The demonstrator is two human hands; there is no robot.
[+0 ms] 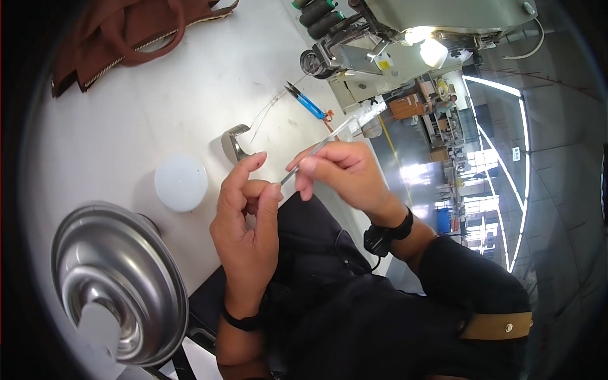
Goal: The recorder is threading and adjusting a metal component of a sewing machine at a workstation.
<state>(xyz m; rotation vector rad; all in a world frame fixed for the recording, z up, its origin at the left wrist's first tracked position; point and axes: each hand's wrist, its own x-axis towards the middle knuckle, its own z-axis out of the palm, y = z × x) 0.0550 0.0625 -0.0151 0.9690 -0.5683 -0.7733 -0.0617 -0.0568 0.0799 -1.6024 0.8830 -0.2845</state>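
Note:
My right hand [344,173] pinches a thin grey metal rod-like tool [327,141] between thumb and fingers. The tool slants from upper right to lower left, its far end blurred and pale. At its lower end, the thumb and a finger of my left hand [244,218] meet it, with the left index finger raised clear. Just beyond the left index fingertip stands a curved shiny metal piece [235,142]. Blue-handled thread snips [306,102] with an orange cord lie past the tool. Loose thin threads [266,110] run across the white tabletop [156,114].
A sewing machine [456,16] with a lit lamp [433,52] and dark thread spools [317,20] stands at the top. A brown handbag [109,45] lies top left. A white round lidded container [181,183] and a large metal dish [118,266] are at left.

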